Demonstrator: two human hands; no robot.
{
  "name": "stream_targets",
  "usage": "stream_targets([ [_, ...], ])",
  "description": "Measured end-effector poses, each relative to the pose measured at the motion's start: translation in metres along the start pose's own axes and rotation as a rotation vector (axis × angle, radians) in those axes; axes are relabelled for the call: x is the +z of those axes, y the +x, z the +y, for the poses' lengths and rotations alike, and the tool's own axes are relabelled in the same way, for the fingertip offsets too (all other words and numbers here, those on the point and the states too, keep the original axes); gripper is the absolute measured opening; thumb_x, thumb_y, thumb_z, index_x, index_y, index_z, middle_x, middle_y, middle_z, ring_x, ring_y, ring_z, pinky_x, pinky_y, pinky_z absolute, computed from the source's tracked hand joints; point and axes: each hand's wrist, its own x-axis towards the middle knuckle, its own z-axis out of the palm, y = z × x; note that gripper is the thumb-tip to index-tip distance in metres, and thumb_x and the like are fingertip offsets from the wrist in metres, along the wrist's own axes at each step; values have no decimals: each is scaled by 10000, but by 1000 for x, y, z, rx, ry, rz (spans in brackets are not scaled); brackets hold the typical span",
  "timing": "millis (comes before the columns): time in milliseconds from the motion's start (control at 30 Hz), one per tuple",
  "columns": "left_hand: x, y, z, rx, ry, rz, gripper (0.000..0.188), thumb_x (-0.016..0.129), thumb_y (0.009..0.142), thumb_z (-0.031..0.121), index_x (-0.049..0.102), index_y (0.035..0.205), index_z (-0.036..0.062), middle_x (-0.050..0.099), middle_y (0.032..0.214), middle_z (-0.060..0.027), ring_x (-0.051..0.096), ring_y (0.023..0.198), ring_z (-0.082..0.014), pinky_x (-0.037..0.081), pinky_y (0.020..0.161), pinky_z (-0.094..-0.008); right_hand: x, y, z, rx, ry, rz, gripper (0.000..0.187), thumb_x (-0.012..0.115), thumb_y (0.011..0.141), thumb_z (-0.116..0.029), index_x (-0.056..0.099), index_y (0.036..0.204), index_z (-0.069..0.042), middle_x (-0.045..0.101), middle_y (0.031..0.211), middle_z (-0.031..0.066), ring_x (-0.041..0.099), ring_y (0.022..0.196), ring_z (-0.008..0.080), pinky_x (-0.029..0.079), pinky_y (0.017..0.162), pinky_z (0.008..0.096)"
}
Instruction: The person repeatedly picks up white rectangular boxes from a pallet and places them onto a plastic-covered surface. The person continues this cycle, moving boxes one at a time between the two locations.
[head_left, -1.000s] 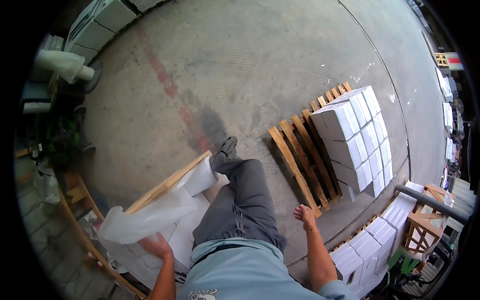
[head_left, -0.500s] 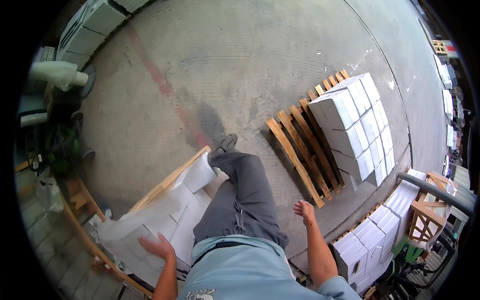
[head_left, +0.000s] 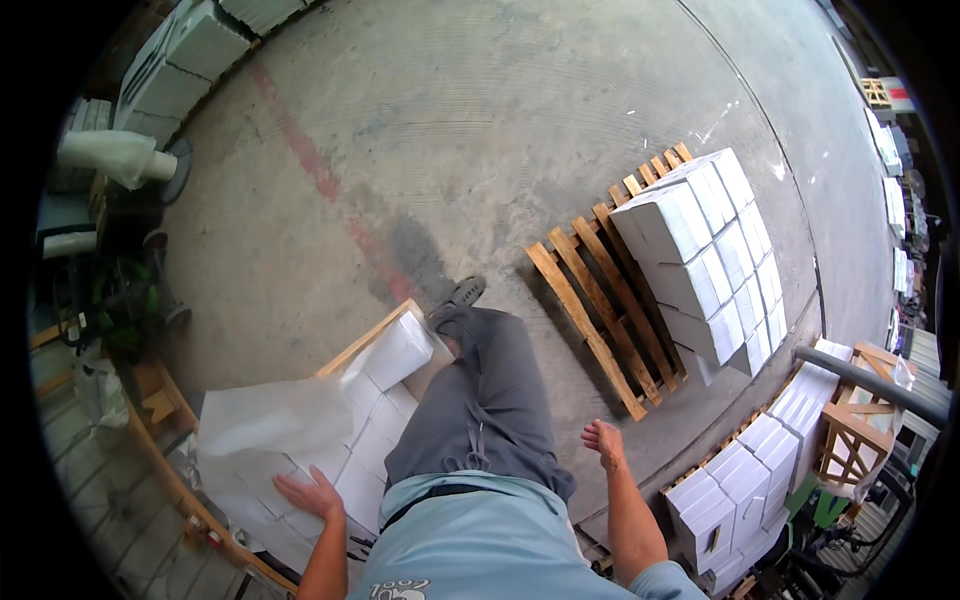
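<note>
My left hand (head_left: 312,493) lies with fingers stretched over the stack of white boxes (head_left: 385,415) at my left side, seemingly touching its top. Over part of this stack spreads a pale translucent plastic sheet (head_left: 270,415), its far edge lying fairly flat. Wood of a pallet (head_left: 350,348) shows along the stack's far edge. My right hand (head_left: 604,440) hangs in the air to the right of my legs, fingers loosely bent and apart, with nothing in it. Nearest to it is a wooden pallet (head_left: 590,300) bearing a block of white boxes (head_left: 715,250).
More white stacked boxes (head_left: 740,490) stand at the lower right, beside a wooden crate (head_left: 860,420) and a grey pole (head_left: 870,385). At the far left are a roll of plastic film (head_left: 115,155) and boxes (head_left: 190,55). A faded red line (head_left: 310,160) crosses the concrete floor.
The plastic sheet, billowing and blurred before, has settled flatter over the left stack, uncovering some of its far end. My hands have shifted only slightly; the view has moved a little.
</note>
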Motion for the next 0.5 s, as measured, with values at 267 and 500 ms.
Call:
stream_targets([
  [267,-1,1,-2,5,-19,38,749,596,834,311,225,1380,-43,258,1425,-244,259,1316,-383,240,1057,-480,14,-1,-15,-52,82,-67,438,527,880,-326,516,1140,26,617,1051,157,641,857,247,534,707,337],
  [500,-2,8,-5,12,-9,36,757,604,830,327,232,1379,-38,259,1430,-228,256,1325,-362,243,1060,-471,-4,-26,-17,-51,60,-54,428,525,881,-328,519,1125,23,617,1042,142,640,856,242,528,706,337],
])
